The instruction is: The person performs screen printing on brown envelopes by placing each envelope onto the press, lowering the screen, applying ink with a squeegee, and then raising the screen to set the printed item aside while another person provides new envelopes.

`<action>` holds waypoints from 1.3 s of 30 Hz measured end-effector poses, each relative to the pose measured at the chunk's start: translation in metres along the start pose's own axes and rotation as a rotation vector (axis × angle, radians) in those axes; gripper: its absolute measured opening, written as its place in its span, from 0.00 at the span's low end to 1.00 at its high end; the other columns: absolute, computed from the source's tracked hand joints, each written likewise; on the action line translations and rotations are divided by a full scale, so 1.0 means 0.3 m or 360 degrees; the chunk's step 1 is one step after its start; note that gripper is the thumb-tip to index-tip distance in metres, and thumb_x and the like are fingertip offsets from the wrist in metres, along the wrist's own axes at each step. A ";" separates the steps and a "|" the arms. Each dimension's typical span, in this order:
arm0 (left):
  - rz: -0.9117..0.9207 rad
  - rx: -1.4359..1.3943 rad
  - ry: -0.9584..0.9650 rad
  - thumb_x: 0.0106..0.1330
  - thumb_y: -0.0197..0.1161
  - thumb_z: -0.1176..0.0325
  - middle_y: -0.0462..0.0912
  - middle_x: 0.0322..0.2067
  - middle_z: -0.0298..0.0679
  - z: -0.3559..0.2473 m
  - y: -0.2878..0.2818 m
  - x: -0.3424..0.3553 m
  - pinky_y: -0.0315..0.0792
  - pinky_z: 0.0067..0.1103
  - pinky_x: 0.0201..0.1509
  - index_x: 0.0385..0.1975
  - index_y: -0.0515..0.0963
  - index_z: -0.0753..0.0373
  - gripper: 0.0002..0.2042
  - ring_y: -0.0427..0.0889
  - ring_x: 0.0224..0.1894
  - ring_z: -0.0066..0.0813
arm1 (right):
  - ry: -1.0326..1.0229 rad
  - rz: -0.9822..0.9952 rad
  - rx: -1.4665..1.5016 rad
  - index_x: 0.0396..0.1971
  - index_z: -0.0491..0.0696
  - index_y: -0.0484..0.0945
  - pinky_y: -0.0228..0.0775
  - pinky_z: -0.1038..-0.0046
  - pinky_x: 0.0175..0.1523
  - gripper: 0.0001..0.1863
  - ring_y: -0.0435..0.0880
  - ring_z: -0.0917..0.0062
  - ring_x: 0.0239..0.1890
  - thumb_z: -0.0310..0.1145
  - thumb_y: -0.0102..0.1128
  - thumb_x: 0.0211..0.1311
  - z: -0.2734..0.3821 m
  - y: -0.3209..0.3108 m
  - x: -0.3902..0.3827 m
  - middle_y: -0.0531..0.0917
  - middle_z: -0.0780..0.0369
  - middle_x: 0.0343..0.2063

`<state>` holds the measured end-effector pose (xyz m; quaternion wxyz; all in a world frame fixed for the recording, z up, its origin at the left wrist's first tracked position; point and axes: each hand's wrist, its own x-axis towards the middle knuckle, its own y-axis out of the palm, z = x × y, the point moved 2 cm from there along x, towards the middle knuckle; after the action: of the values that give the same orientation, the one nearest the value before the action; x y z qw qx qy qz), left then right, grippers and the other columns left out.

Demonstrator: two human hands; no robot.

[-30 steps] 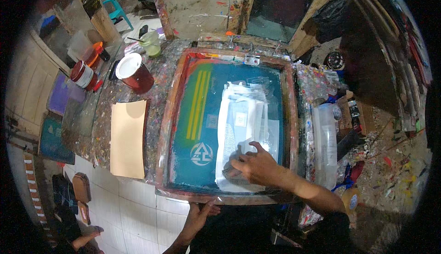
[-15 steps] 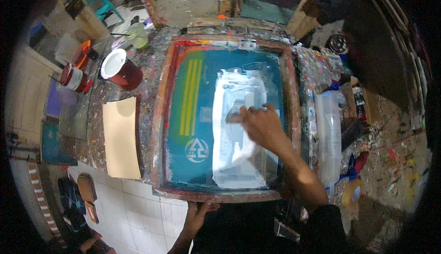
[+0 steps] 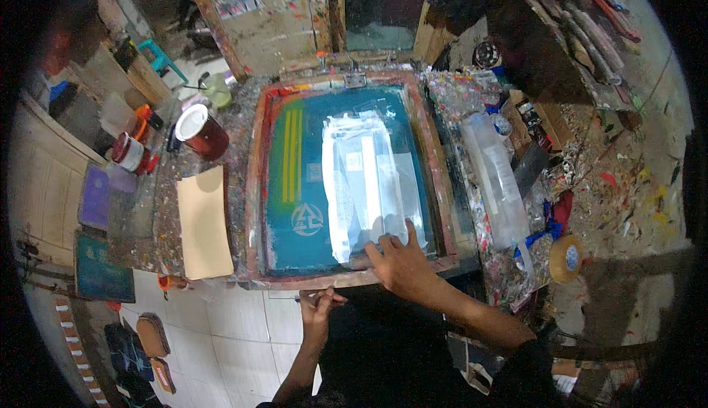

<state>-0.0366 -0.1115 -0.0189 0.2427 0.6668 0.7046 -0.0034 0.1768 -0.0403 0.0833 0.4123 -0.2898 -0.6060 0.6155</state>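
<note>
A screen printing frame (image 3: 255, 187) with a wooden rim and teal mesh lies on the worktable in front of me. White ink (image 3: 341, 187) covers a long upright band on the mesh, right of the yellow stripes and a round emblem. My right hand (image 3: 402, 264) is closed at the near end of this band, its index finger stretched forward. It grips a squeegee (image 3: 359, 262), mostly hidden beneath the fingers. My left hand (image 3: 319, 310) is closed at the frame's near edge, with its fingertips against the rim.
Left of the frame lies a stack of tan card (image 3: 205, 223); behind it stands an open dark red can (image 3: 202, 132) with a white rim. To the right are a long clear plastic piece (image 3: 495, 179) and a tape roll (image 3: 566, 258). A hinge clamp (image 3: 355, 80) sits at the frame's far edge.
My right hand has drawn back from mid-mesh to the near end of the white band. The white ink lies more evenly. The view has shifted, and my left hand stays by the near rim.
</note>
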 end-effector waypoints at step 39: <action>-0.0292 0.0547 0.0022 0.66 0.65 0.64 0.83 0.41 0.43 -0.352 -0.185 0.436 0.75 0.28 0.45 0.48 0.78 0.68 0.16 0.80 0.42 0.31 | 0.0002 -0.0830 -0.0018 0.41 0.40 0.82 0.71 0.68 0.47 0.38 0.82 0.65 0.35 0.66 0.49 0.63 -0.267 -1.099 0.758 0.84 0.53 0.31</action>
<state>-0.1235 0.0397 0.0112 0.1191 0.6313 0.7532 -0.1411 0.1851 0.1710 0.4328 0.5557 -0.1264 -0.6634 0.4849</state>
